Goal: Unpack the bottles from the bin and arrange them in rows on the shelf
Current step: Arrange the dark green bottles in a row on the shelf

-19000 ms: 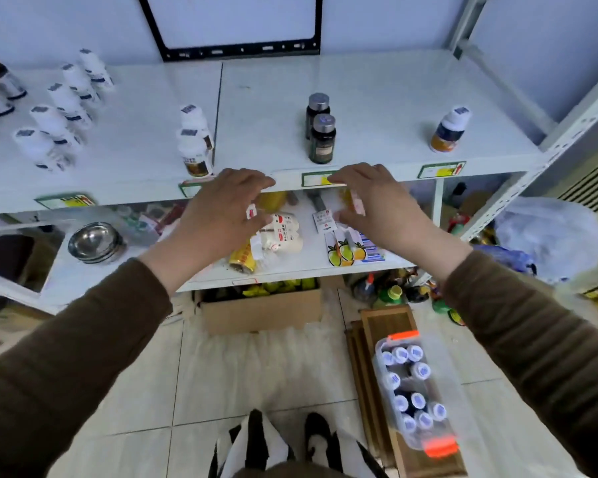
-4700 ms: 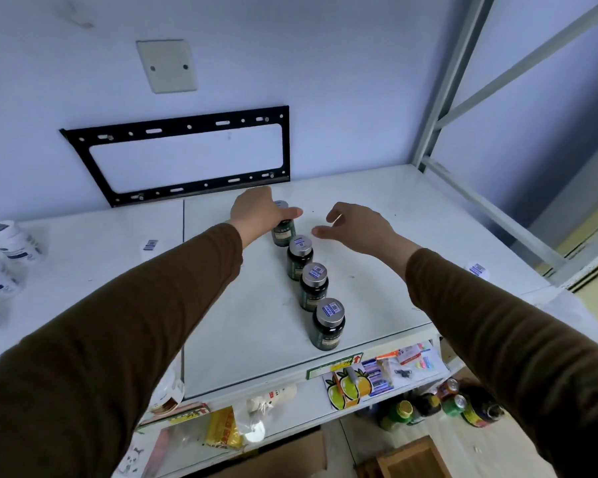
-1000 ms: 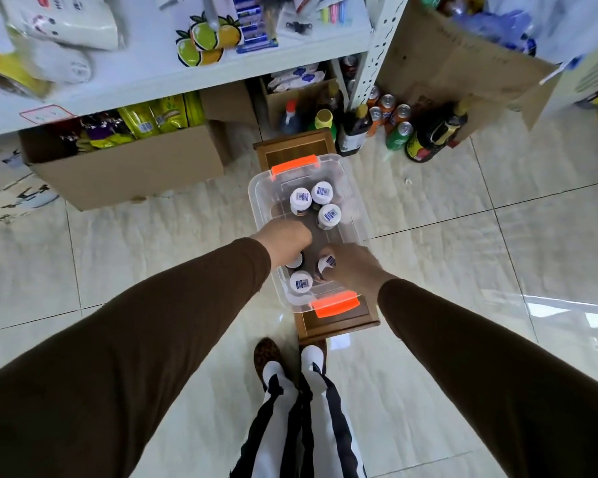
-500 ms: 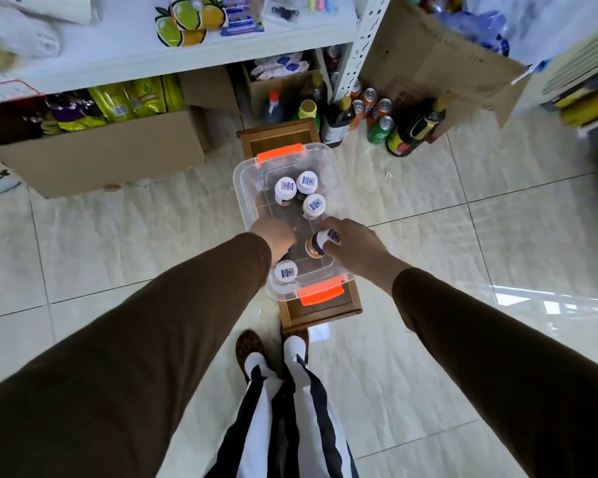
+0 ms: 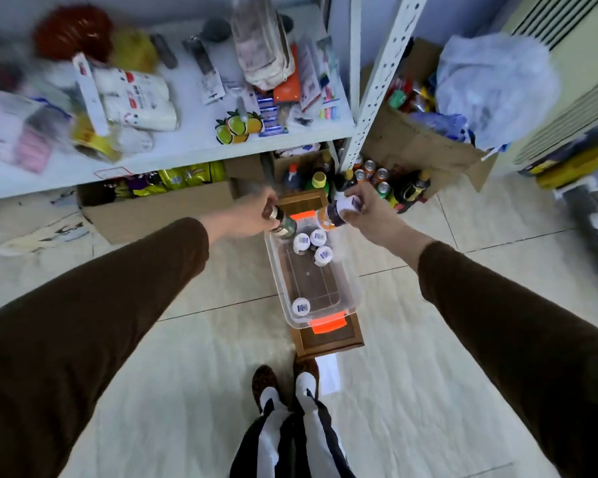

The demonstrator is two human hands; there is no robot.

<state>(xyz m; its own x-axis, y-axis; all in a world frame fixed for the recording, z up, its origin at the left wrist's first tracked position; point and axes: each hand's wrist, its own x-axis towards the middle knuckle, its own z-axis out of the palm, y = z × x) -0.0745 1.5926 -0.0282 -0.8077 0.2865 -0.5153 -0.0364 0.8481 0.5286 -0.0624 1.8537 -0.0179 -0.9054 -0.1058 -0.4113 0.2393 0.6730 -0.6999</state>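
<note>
Bottles are leaving a clear plastic bin (image 5: 354, 298) with orange latches, which sits on a wooden crate (image 5: 328, 341) on the tiled floor at the centre of the view, just ahead of the person's feet. The left hand (image 5: 252, 215), at about 11 o'clock from the bin, has its fingers closed around a dark glass bottle (image 5: 282, 225). The right hand (image 5: 366, 210), at about 1 o'clock, grips a white-capped bottle with an orange label (image 5: 339, 212). Both are lifted clear above the bin's far end. Four white-capped bottles remain inside: three clustered (image 5: 311, 243) at the far end, one (image 5: 301, 306) at the near corner. The cluttered lower shelf (image 5: 187, 153) fills 12 o'clock; the target shelf surface is out of view, so the task seems well along but unfinished.
</note>
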